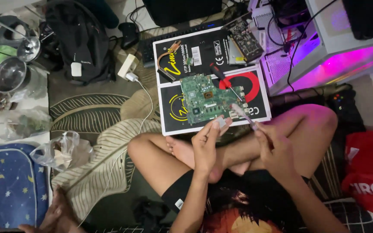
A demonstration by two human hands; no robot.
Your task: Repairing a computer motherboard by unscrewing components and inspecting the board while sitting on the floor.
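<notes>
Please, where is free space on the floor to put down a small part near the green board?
Free patch: the leaf-pattern mat left of the black box, bordered by the backpack and white cable. The box top is crowded: motherboard, screwdriver, heat pipe.

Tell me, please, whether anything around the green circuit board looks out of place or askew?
The circuit board lies bare on a cardboard box on the floor, not a bench. A red-handled screwdriver rests diagonally across its top right corner.

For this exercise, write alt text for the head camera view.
A person sits cross-legged on the floor, left hand pinching a small grey piece, right hand holding a thin syringe over a green circuit board lying on a black box.
</notes>
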